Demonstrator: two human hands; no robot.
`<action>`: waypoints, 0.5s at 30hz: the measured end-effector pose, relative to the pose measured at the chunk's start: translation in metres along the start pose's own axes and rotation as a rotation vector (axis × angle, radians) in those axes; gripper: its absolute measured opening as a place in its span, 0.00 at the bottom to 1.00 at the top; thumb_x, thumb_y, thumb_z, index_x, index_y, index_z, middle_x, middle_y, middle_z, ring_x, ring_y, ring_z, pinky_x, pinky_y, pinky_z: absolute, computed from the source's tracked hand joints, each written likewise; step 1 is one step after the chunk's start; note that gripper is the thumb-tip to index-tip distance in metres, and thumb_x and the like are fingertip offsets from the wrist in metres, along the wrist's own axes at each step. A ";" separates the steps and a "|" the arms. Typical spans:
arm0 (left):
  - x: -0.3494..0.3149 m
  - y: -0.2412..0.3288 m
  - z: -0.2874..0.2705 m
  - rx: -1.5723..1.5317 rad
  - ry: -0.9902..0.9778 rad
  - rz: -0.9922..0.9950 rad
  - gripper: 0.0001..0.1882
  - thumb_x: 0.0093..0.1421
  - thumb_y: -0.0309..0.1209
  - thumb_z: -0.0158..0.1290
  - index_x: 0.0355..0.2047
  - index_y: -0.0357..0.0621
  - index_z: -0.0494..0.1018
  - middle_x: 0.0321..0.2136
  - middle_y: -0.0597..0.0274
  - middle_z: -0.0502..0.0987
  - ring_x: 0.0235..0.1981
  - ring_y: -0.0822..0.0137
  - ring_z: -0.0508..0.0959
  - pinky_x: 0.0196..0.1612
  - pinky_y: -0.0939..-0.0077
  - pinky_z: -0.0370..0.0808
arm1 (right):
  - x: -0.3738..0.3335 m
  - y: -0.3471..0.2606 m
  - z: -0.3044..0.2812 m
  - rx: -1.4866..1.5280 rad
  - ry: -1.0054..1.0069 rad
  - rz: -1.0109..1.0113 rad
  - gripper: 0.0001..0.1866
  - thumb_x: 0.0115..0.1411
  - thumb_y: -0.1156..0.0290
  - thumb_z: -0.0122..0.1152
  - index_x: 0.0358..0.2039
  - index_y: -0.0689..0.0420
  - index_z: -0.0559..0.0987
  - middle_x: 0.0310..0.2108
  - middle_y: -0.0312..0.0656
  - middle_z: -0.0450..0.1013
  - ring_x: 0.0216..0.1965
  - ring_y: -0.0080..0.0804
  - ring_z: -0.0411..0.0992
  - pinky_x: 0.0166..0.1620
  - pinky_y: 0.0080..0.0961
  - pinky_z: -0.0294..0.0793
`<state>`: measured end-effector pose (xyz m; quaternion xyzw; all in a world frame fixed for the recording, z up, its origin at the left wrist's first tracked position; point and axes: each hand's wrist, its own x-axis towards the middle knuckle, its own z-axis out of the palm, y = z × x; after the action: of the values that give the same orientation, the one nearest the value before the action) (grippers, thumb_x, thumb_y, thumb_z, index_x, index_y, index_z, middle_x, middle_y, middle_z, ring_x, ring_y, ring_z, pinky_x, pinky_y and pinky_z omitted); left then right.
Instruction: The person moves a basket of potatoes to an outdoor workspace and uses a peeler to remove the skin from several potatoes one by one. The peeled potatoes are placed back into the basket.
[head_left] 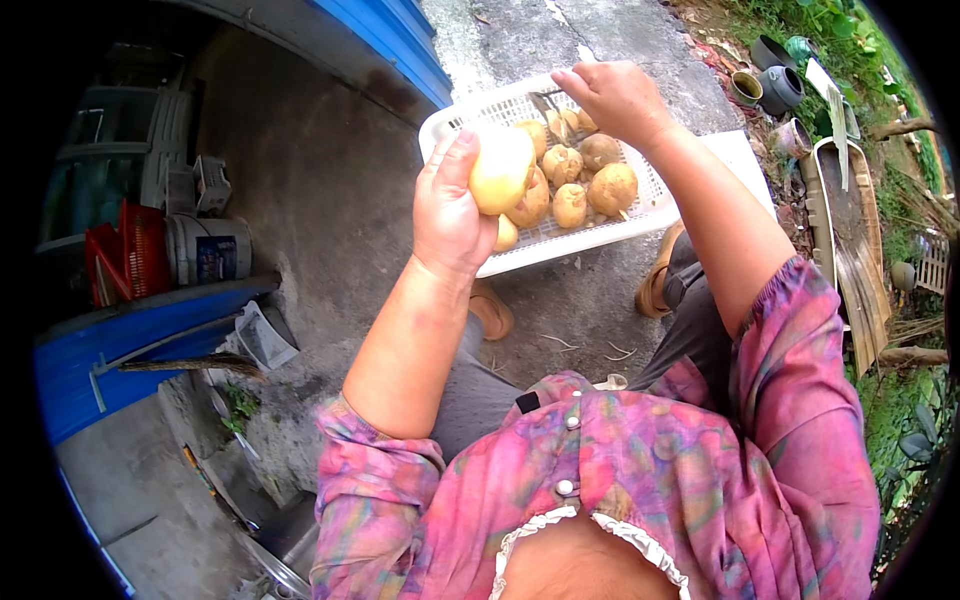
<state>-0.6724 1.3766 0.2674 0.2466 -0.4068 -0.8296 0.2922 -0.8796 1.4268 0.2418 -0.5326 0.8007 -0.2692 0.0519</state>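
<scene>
My left hand (450, 205) is wrapped around a large peeled potato (502, 172), pale yellow and smooth, held above the left part of a white plastic basket (575, 240). Inside the basket lie several brown unpeeled potatoes (612, 190), and a few paler ones show among them. Over the basket's far right rim, my right hand (618, 98) is closed with its fingers pointing left. A thin dark thing (545, 97) shows below its fingertips. Whether the hand grips that thing is hard to see, since the palm side is hidden.
The basket stands in front of my feet on a concrete floor (340, 240). A white board or box (740, 165) sits under its right side. To the left are a red crate (140, 250) and a white bucket (212, 248); pots (780, 90) and plants line the right.
</scene>
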 end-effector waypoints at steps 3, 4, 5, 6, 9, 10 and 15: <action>0.004 -0.003 -0.001 0.007 -0.005 -0.013 0.19 0.63 0.41 0.43 0.43 0.36 0.67 0.34 0.50 0.76 0.29 0.57 0.77 0.28 0.68 0.75 | -0.004 -0.034 -0.013 0.072 -0.030 -0.098 0.25 0.59 0.46 0.43 0.24 0.54 0.78 0.23 0.46 0.75 0.30 0.45 0.74 0.36 0.40 0.73; 0.006 -0.005 0.002 -0.019 0.030 0.014 0.19 0.63 0.41 0.43 0.43 0.36 0.67 0.34 0.51 0.76 0.29 0.58 0.77 0.28 0.68 0.75 | -0.007 -0.041 -0.015 0.073 -0.044 -0.129 0.25 0.59 0.46 0.43 0.24 0.54 0.78 0.23 0.46 0.75 0.30 0.46 0.74 0.36 0.40 0.73; 0.007 -0.009 0.007 -0.045 0.065 0.040 0.19 0.63 0.41 0.43 0.43 0.36 0.67 0.34 0.51 0.76 0.30 0.58 0.77 0.29 0.68 0.75 | -0.011 -0.043 -0.006 0.026 0.098 -0.296 0.21 0.60 0.52 0.47 0.23 0.56 0.76 0.18 0.45 0.72 0.23 0.43 0.72 0.29 0.35 0.71; 0.008 -0.012 0.009 -0.070 0.101 0.067 0.19 0.63 0.41 0.43 0.43 0.36 0.67 0.34 0.51 0.76 0.30 0.58 0.77 0.29 0.67 0.75 | -0.013 -0.044 -0.008 0.001 0.117 -0.399 0.22 0.61 0.51 0.46 0.22 0.56 0.76 0.19 0.44 0.73 0.23 0.43 0.72 0.29 0.34 0.71; 0.003 -0.010 0.002 0.014 -0.011 0.018 0.19 0.64 0.41 0.42 0.44 0.36 0.66 0.36 0.51 0.75 0.33 0.60 0.77 0.30 0.67 0.76 | -0.002 -0.016 -0.006 -0.061 0.012 -0.109 0.24 0.61 0.50 0.45 0.22 0.56 0.76 0.20 0.44 0.74 0.25 0.41 0.73 0.30 0.36 0.71; 0.002 -0.009 0.002 0.006 -0.022 0.012 0.19 0.64 0.41 0.42 0.44 0.36 0.66 0.36 0.51 0.75 0.33 0.60 0.77 0.30 0.67 0.76 | 0.000 -0.002 -0.006 -0.079 -0.034 -0.011 0.24 0.61 0.49 0.44 0.23 0.56 0.77 0.21 0.44 0.74 0.25 0.41 0.74 0.30 0.36 0.71; 0.008 -0.008 -0.001 -0.153 0.124 -0.124 0.20 0.64 0.43 0.42 0.45 0.37 0.66 0.37 0.53 0.75 0.35 0.59 0.77 0.34 0.67 0.76 | 0.000 -0.012 -0.004 0.073 0.007 -0.020 0.25 0.59 0.46 0.44 0.27 0.53 0.79 0.24 0.43 0.76 0.30 0.44 0.75 0.37 0.42 0.73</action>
<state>-0.6799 1.3744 0.2585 0.2993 -0.3076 -0.8578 0.2827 -0.8712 1.4248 0.2511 -0.5373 0.7852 -0.3008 0.0657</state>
